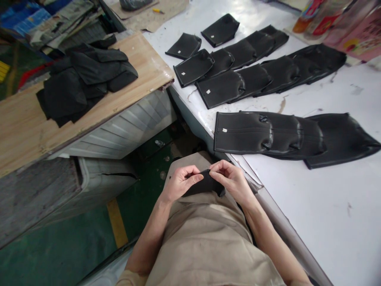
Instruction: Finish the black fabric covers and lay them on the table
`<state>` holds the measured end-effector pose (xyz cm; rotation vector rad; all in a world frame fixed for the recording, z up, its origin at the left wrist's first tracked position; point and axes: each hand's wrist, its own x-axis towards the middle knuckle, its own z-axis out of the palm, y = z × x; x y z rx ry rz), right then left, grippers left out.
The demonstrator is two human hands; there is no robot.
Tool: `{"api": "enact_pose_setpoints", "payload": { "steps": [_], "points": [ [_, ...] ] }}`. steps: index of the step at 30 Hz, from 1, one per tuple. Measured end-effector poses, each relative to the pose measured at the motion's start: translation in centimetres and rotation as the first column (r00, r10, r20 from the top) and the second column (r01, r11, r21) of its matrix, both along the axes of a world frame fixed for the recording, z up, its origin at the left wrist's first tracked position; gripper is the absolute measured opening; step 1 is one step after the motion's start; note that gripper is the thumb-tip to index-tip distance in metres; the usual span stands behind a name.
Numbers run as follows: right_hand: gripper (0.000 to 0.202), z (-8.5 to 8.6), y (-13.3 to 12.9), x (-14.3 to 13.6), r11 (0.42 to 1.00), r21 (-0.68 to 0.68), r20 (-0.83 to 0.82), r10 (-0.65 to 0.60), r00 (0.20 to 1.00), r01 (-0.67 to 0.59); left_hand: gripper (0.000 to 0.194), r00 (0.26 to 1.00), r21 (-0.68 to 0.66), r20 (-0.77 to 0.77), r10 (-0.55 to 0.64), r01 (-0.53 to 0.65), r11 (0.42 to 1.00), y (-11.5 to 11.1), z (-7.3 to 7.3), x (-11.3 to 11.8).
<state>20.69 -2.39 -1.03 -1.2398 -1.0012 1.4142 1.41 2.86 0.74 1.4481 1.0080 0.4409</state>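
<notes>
Our left hand (pixel 178 183) and right hand (pixel 230 178) pinch one small, soft black piece (pixel 205 184) over our tan lap (pixel 205 234); shiny flat black pieces (pixel 241 133) lie on the smooth white table (pixel 327 206).

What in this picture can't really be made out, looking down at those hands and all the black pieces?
Head view only:
- Black piece in the grip of the left hand and right hand: mostly hidden by the fingers, so its shape is unclear.
- White tags on the black pouches: too small to read.
- Colourful packaging: cut off by the top edge and blurred.
- Dark fabric pile on the wooden bench: separate pieces cannot be counted.
</notes>
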Motion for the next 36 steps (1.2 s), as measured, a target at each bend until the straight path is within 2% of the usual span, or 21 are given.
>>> {"api": "enact_pose_setpoints", "payload": {
  "steps": [3, 5, 8, 11, 14, 18, 21, 25, 32, 36],
  "points": [
    [0.019, 0.4, 0.4, -0.6, 0.998, 0.051, 0.016, 0.037, 0.999, -0.037, 0.035, 0.997, 0.136, -0.072, -0.030, 0.040, 0.990, 0.2, 1.0, 0.5],
    [0.021, 0.7, 0.7, -0.8, 0.995, 0.093, 0.030, 0.025, 0.999, -0.027, 0.037, 0.998, 0.171, -0.057, 0.001, 0.009, 0.985, 0.4, 1.3, 0.6],
    [0.014, 0.8, 0.8, -0.7, 0.987, 0.160, 0.127, -0.020, 0.992, -0.001, 0.040, 0.991, 0.095, 0.054, 0.121, -0.126, 0.987, 0.7, 1.0, 0.0],
    [0.010, 0.1, 0.4, -0.2, 0.976, 0.219, 0.257, -0.054, 0.965, -0.004, 0.041, 0.949, 0.031, 0.165, 0.268, -0.276, 0.961, 0.8, 0.2, -1.1],
    [0.003, -1.0, -0.2, 0.0, 0.971, 0.241, 0.279, -0.077, 0.957, 0.008, 0.041, 0.915, -0.006, 0.220, 0.338, -0.345, 0.939, 0.8, -0.5, -2.0],
    [0.015, -1.7, -0.5, -0.3, 0.980, 0.189, 0.169, -0.097, 0.981, 0.064, 0.040, 0.900, -0.011, 0.246, 0.361, -0.370, 0.929, 0.9, -1.0, -2.4],
    [0.025, -1.6, -0.3, -0.5, 0.985, 0.144, 0.088, -0.105, 0.991, 0.092, 0.041, 0.893, 0.005, 0.243, 0.378, -0.391, 0.920, 0.9, -1.1, -2.4],
    [0.028, -1.5, 0.0, -0.5, 0.992, 0.095, 0.044, -0.091, 0.995, 0.086, 0.043, 0.883, 0.011, 0.210, 0.420, -0.432, 0.902, 0.8, -1.2, -2.3],
    [0.026, -2.0, 0.1, -0.5, 0.987, 0.107, 0.077, -0.130, 0.989, 0.121, 0.041, 0.881, 0.047, 0.206, 0.427, -0.444, 0.895, 0.4, -1.2, -1.8],
    [0.022, -2.3, 0.3, -0.8, 0.968, 0.200, 0.178, -0.187, 0.966, 0.151, 0.039, 0.868, 0.058, 0.207, 0.451, -0.471, 0.880, 0.4, -1.7, -2.0]
  ]
}}
